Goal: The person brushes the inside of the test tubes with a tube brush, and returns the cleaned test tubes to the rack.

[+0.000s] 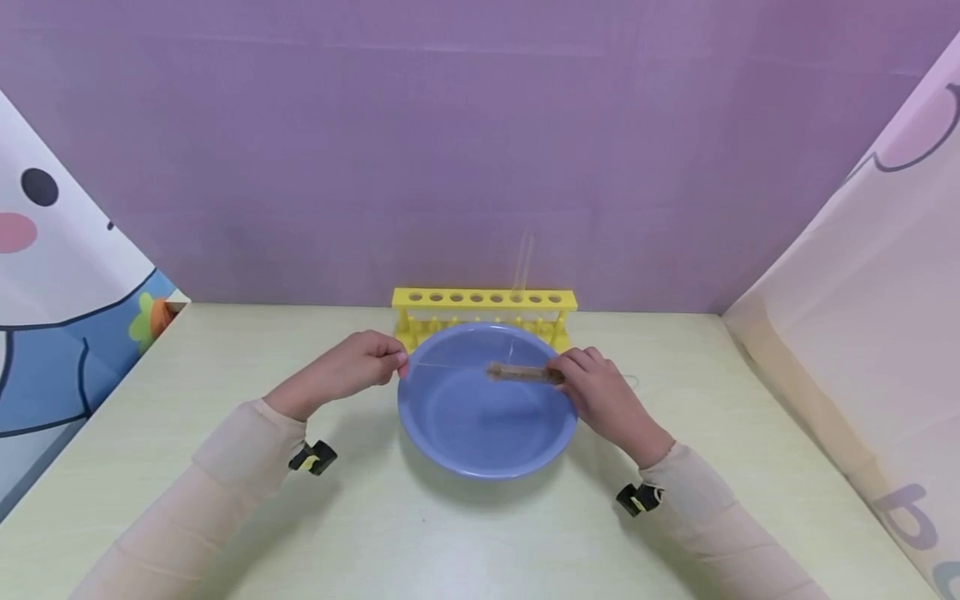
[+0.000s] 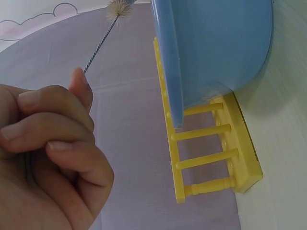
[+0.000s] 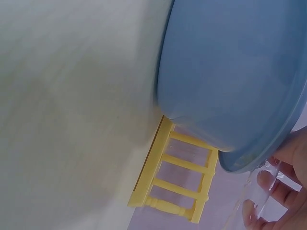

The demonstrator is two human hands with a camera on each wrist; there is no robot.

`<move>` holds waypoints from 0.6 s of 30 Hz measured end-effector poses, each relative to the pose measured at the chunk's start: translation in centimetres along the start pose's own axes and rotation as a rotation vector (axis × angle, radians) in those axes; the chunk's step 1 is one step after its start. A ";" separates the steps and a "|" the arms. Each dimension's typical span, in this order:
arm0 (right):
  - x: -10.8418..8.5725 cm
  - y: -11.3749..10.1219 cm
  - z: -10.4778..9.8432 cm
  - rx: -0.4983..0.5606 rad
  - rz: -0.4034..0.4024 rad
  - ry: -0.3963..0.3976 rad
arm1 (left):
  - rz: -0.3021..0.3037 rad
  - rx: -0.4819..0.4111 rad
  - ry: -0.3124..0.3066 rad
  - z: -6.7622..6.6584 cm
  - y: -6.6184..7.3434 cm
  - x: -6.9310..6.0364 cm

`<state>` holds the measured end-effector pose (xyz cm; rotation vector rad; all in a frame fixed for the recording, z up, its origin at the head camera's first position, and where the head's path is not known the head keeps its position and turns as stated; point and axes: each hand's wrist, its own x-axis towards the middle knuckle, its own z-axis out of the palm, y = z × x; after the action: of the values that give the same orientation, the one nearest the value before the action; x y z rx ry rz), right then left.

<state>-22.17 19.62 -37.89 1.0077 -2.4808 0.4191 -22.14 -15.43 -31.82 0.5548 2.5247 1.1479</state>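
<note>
A blue basin [image 1: 480, 454] stands on the table between the two hands. Over it lies a test tube brush [image 1: 492, 372], roughly level, its tan bristles toward the right and its thin wire [image 2: 100, 45] running left. My left hand [image 1: 365, 364] pinches the far end of that wire near the basin's left rim. A clear test tube [image 3: 265, 188] is gripped by my right hand [image 1: 603, 396] at the basin's right rim. Most of the bristles look squeezed narrow within the tube, with a fluffier tuft outside its left end. Glare and fingers hide much of the tube.
Behind the basin is a yellow test tube rack [image 1: 484, 297] with a row of holes. One clear test tube [image 1: 522, 267] stands upright in it, right of centre. A purple backdrop [image 1: 450, 167] rises at the back, with printed sheets [image 1: 862, 333] on both sides.
</note>
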 end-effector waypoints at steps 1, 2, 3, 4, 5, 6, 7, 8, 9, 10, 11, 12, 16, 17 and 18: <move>0.0 0.1 0.0 0.001 -0.001 0.002 | 0.001 -0.004 0.000 0.0 0.0 0.0; -0.1 0.1 0.0 0.002 -0.002 0.003 | 0.003 -0.008 0.000 0.0 0.0 -0.1; -0.1 0.1 0.1 0.004 -0.002 0.005 | 0.004 -0.011 0.000 0.0 0.0 -0.1; -0.1 0.2 0.1 0.006 -0.005 0.008 | 0.006 -0.013 0.001 -0.1 0.0 -0.1; -0.1 0.2 0.1 0.008 -0.007 0.012 | 0.007 -0.013 0.003 -0.1 0.0 -0.2; -0.2 0.3 0.1 0.010 -0.009 0.015 | 0.007 -0.013 0.007 -0.1 0.0 -0.2; -0.2 0.3 0.1 0.014 -0.012 0.019 | 0.007 -0.011 0.012 -0.2 0.0 -0.2; -0.2 0.3 0.1 0.017 -0.015 0.023 | 0.007 -0.009 0.016 -0.2 0.0 -0.2; -0.2 0.3 0.1 0.020 -0.017 0.026 | 0.005 -0.007 0.022 -0.2 0.0 -0.2; -0.2 0.4 0.1 0.023 -0.019 0.029 | 0.004 -0.002 0.029 -0.3 0.0 -0.3; -0.2 0.4 0.1 0.025 -0.020 0.031 | 0.004 0.007 0.038 -0.3 0.0 -0.3; -0.2 0.4 0.1 0.027 -0.021 0.032 | 0.001 0.016 0.047 -0.4 -0.1 -0.3; -0.2 0.5 0.1 0.029 -0.022 0.039 | -0.010 0.044 0.078 -0.6 -0.3 -0.2; -0.2 0.5 0.1 0.029 -0.023 0.041 | -0.014 0.045 0.083 -0.7 -0.3 -0.2; -0.2 0.5 0.1 0.030 -0.024 0.044 | -0.021 0.041 0.085 -0.7 -0.4 -0.2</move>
<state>-22.44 20.09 -38.15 1.0280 -2.4279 0.4669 -22.34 -16.23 -31.64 0.4985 2.6254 1.1377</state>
